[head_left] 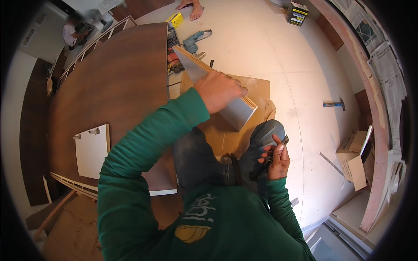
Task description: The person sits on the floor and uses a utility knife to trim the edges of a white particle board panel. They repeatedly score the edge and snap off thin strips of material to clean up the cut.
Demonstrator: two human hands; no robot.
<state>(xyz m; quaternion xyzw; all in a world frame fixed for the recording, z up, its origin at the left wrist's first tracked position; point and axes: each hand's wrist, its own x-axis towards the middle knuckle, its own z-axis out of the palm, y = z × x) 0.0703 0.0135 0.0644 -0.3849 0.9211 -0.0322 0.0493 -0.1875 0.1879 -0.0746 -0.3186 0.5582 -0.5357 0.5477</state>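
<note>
Left hand (220, 90) is clenched over the upper edge of a plywood board (238, 112), pale grey face, layered edge up. Board stands on edge, leaning a bit, just left of the person's right knee (267, 129), over a brown cardboard sheet (257, 87) on the floor (283, 56). Can't tell if its lower edge touches.

Right hand (278, 163) is near the same knee, apart from the board, pinching a small dark flat piece (285, 139) between thumb and fingers. Black item (259, 172) beside that hand; can't tell if it's gripped or part of the same tool.

Left: big brown panel (117, 78), smaller white panel (92, 152) lying on its near part, two hinges (94, 131) on that. Far: teal power drill (191, 42), yellow box (175, 19), someone's bare feet (197, 12). Far left: co-worker (69, 35), low down. Right: blue-handled hammer (334, 104); nearer, open cardboard box (352, 167), metal strip (333, 165) just beside it.
</note>
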